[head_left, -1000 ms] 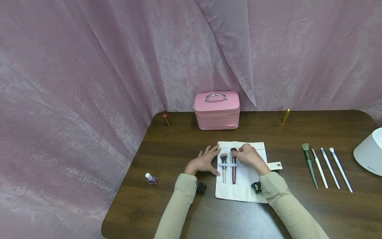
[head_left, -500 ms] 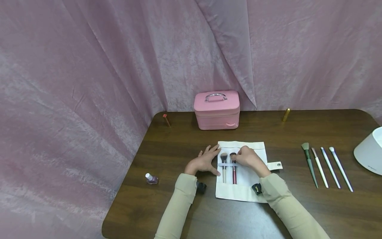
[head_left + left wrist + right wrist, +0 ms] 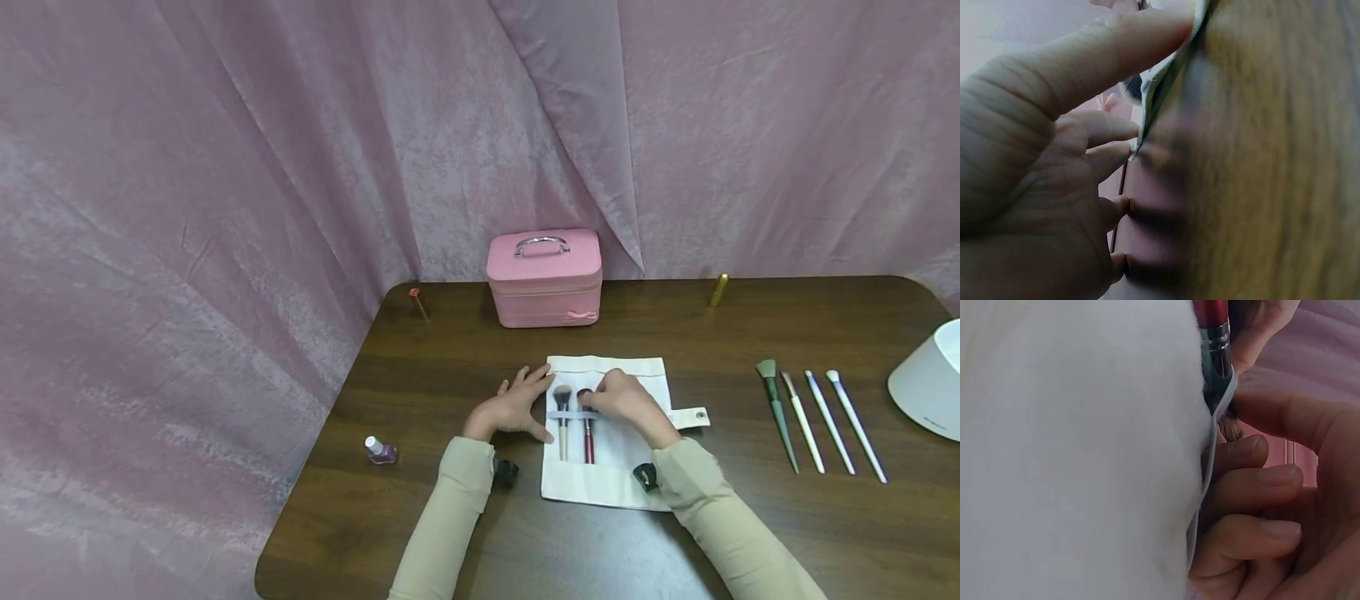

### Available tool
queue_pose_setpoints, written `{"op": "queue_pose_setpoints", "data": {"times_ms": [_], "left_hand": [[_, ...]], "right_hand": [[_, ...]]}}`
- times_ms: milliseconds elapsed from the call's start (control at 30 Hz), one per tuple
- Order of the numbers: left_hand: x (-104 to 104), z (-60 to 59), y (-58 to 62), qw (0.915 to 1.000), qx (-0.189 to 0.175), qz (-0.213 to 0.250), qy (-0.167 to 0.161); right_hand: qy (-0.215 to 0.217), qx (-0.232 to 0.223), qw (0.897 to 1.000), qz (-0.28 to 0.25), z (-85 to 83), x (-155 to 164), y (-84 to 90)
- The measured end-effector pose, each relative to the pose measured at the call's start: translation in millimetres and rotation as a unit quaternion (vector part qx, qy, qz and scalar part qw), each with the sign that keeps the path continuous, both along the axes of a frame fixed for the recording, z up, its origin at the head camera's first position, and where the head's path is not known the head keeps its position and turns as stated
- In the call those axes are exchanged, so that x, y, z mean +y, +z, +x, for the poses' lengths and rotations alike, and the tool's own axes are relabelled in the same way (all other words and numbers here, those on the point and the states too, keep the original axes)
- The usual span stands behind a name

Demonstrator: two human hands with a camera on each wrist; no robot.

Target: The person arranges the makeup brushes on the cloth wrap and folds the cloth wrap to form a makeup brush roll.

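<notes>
Head view, roll: a flat cream cloth brush roll (image 3: 630, 433) lies open on the dark wood-grain table (image 3: 525, 533), with a snap tab at its right edge. A pale elastic band crosses it and holds two brushes: a light-handled brush (image 3: 562, 421) and, just right of it, a red-handled brush (image 3: 587, 425), both with dark fluffy heads.
Head view, left hand: the left hand (image 3: 513, 408) rests on the roll's left edge, fingers straight and spread.
Head view, right hand: the right hand (image 3: 626, 398) sits at the head of the red-handled brush, fingers curled there.
Head view, case: a pink boxy vanity case (image 3: 544, 277), closed, with a metal handle and a small bow, stands at the table's back edge; its contents are hidden.
Head view, loose pieces: four slim brushes (image 3: 817, 421) lie side by side well to the right; a small nail polish bottle (image 3: 380, 449) stands to the left; a gold tube (image 3: 718, 289) stands at the back; a white rounded container (image 3: 930, 383) is cut off at the right edge.
Left wrist view: the thumb presses the cloth's edge to the table, the other fingers loosely bent.
Right wrist view: the fingers (image 3: 1266, 481) curl round the bristle end, where the glossy red handle meets a metal ferrule under the band.
</notes>
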State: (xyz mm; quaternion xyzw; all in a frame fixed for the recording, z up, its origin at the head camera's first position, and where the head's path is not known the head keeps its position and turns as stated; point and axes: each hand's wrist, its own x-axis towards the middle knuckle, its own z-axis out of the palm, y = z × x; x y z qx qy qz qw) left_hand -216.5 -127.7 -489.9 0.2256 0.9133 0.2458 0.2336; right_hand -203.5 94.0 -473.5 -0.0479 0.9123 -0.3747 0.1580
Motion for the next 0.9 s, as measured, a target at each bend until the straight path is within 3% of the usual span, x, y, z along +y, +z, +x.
{"op": "queue_pose_setpoints", "data": {"times_ms": [167, 600, 900], "left_hand": [[-0.1, -0.2, -0.5, 1.0000, 0.000, 0.004, -0.002], [-1.6, 0.6, 0.6, 1.0000, -0.002, 0.009, -0.002], [-0.8, 0.6, -0.4, 1.0000, -0.003, 0.008, 0.002]], "right_hand": [[-0.003, 0.017, 1.000, 0.002, -0.4, 6.1, 6.1], [-0.024, 0.118, 0.990, -0.080, -4.8, 26.0, 12.7], [-0.092, 0.074, 0.986, -0.114, -0.9, 48.5, 11.2]]}}
